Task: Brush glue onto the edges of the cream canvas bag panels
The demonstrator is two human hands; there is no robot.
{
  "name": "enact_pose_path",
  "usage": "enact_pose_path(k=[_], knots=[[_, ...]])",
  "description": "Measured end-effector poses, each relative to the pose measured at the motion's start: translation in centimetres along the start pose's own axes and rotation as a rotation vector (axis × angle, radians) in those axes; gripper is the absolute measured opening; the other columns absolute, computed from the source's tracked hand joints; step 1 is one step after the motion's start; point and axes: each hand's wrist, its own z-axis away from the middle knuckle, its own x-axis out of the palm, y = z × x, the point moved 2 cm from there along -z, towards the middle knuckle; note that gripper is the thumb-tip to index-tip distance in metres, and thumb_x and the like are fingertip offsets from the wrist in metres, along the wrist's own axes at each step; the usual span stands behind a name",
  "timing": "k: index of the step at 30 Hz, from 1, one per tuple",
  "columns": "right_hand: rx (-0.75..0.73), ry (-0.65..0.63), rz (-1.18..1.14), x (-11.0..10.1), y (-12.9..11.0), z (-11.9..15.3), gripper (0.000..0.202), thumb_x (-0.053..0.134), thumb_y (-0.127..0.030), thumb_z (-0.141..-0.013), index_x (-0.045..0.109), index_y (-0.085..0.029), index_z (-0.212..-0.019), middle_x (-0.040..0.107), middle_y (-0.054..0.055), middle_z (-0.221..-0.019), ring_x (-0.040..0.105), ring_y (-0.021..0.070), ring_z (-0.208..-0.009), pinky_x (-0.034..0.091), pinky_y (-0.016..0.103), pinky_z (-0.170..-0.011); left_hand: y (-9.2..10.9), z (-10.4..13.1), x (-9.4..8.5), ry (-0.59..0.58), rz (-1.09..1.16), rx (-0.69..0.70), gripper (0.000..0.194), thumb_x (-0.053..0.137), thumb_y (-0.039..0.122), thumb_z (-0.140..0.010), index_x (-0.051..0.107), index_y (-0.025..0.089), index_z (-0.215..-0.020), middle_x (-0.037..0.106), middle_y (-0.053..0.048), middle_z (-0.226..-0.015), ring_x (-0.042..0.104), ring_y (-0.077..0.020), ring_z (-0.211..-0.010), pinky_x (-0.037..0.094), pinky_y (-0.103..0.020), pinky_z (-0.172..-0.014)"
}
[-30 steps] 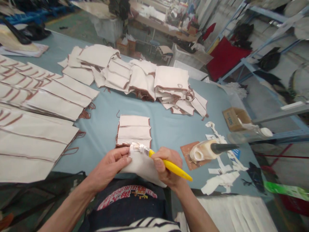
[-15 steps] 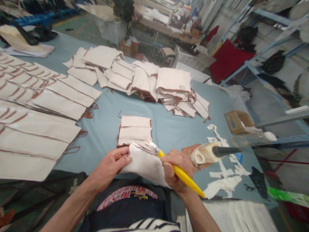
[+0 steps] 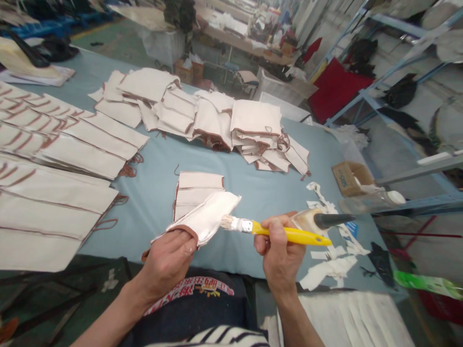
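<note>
My left hand point(image 3: 171, 258) grips a cream fabric piece point(image 3: 206, 217) with brown edging, lifted and tilted above the table. My right hand point(image 3: 284, 250) is closed around the yellow handle of a paintbrush point(image 3: 292, 235). The brush's whitish bristles point left, at the right edge of the fabric piece. Behind that piece, partly hidden by it, a flat cream panel point(image 3: 200, 180) with seams and brown edges lies on the blue-grey table point(image 3: 152, 193). A pale bottle with a dark nozzle point(image 3: 333, 220) is just beyond my right hand.
Cream panels point(image 3: 61, 207) overlap in rows at the left. A heap of cream pieces point(image 3: 253, 115) runs along the far side. Cream scraps point(image 3: 329, 272), a cardboard box point(image 3: 349, 178) and a clear jar point(image 3: 374, 202) are at the right.
The fabric piece has been raised and turned in my left hand, its far end now over the flat panel. My right hand has turned the brush nearly level and moved slightly right.
</note>
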Motion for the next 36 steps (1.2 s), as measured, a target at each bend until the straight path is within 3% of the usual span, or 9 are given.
enact_pose_path(k=[6, 12, 19, 23, 25, 27, 30, 33, 36], knots=[[0.052, -0.137, 0.045, 1.0, -0.3, 0.7, 0.037, 0.059, -0.05, -0.099, 0.059, -0.021, -0.077, 0.048, -0.008, -0.042, 0.044, 0.0092, -0.034, 0.035, 0.019, -0.036, 0.3, 0.8, 0.2, 0.013, -0.107, 0.038, 0.029, 0.049, -0.002, -0.091, 0.068, 0.019, -0.09, 0.073, -0.007, -0.075, 0.062, -0.0198, -0.067, 0.047, -0.032, -0.066], [0.22, -0.315, -0.046, 2.1, -0.5, 3.1, 0.042, 0.055, -0.055, -0.1, 0.057, -0.022, -0.074, 0.041, -0.01, -0.04, 0.036, 0.0079, -0.029, 0.027, 0.018, -0.03, 0.2, 1.7, 0.4, -0.009, -0.131, 0.02, 0.029, 0.049, 0.001, -0.091, 0.07, 0.02, -0.095, 0.076, -0.007, -0.079, 0.067, -0.0208, -0.075, 0.05, -0.033, -0.074], [0.179, -0.142, -0.076, 1.7, 0.0, 2.6, 0.042, 0.06, -0.056, -0.097, 0.057, -0.022, -0.073, 0.04, -0.011, -0.039, 0.038, 0.0086, -0.031, 0.033, 0.019, -0.033, 0.4, 1.8, 0.5, 0.015, -0.161, 0.034, 0.027, 0.05, 0.0, -0.092, 0.07, 0.018, -0.097, 0.078, -0.01, -0.085, 0.068, -0.0224, -0.081, 0.052, -0.035, -0.078], [0.25, -0.248, -0.125, 2.4, 0.3, 3.7, 0.045, 0.058, -0.059, -0.097, 0.056, -0.022, -0.072, 0.038, -0.011, -0.039, 0.035, 0.008, -0.029, 0.031, 0.019, -0.031, 0.3, 2.0, 0.6, 0.031, -0.14, 0.032, 0.028, 0.05, -0.002, -0.091, 0.07, 0.016, -0.099, 0.08, -0.013, -0.093, 0.07, -0.0243, -0.087, 0.054, -0.036, -0.082], [0.253, -0.222, -0.119, 2.2, 0.2, 3.8, 0.046, 0.058, -0.061, -0.096, 0.056, -0.022, -0.072, 0.037, -0.012, -0.038, 0.035, 0.008, -0.028, 0.032, 0.019, -0.032, 0.3, 2.2, 0.7, 0.038, -0.118, 0.01, 0.028, 0.05, -0.002, -0.091, 0.071, 0.015, -0.099, 0.081, -0.014, -0.096, 0.072, -0.0248, -0.091, 0.054, -0.037, -0.085], [0.225, -0.139, -0.1, 1.8, 0.1, 3.3, 0.046, 0.06, -0.06, -0.096, 0.056, -0.022, -0.071, 0.038, -0.012, -0.037, 0.037, 0.0086, -0.029, 0.036, 0.02, -0.033, 0.3, 2.3, 0.7, 0.044, -0.073, -0.048, 0.027, 0.051, -0.001, -0.092, 0.071, 0.015, -0.095, 0.081, -0.014, -0.096, 0.073, -0.0243, -0.094, 0.055, -0.035, -0.089], [0.171, -0.066, -0.1, 1.2, 0.0, 2.4, 0.043, 0.062, -0.058, -0.095, 0.056, -0.022, -0.071, 0.039, -0.012, -0.036, 0.039, 0.0092, -0.03, 0.04, 0.021, -0.036, 0.3, 2.1, 0.7, 0.052, 0.041, -0.261, 0.026, 0.05, 0.003, -0.095, 0.072, 0.015, -0.087, 0.079, -0.011, -0.09, 0.074, -0.0217, -0.09, 0.056, -0.03, -0.085], [0.121, -0.104, -0.094, 1.0, 0.5, 2.2, 0.042, 0.06, -0.055, -0.098, 0.057, -0.022, -0.072, 0.04, -0.011, -0.037, 0.039, 0.0091, -0.031, 0.039, 0.02, -0.037, 0.2, 1.8, 0.6, 0.05, 0.178, -0.542, 0.022, 0.054, 0.016, -0.097, 0.074, 0.016, -0.089, 0.079, -0.008, -0.088, 0.074, -0.0208, -0.084, 0.058, -0.029, -0.082], [0.016, -0.222, -0.034, 0.8, 1.4, 2.3, 0.036, 0.056, -0.046, -0.102, 0.061, -0.021, -0.078, 0.048, -0.009, -0.044, 0.044, 0.0094, -0.036, 0.038, 0.02, -0.041, 0.1, 1.4, 0.3, 0.033, 0.321, -0.727, 0.022, 0.055, 0.027, -0.096, 0.075, 0.017, -0.095, 0.078, -0.005, -0.089, 0.074, -0.0218, -0.087, 0.058, -0.028, -0.078]])
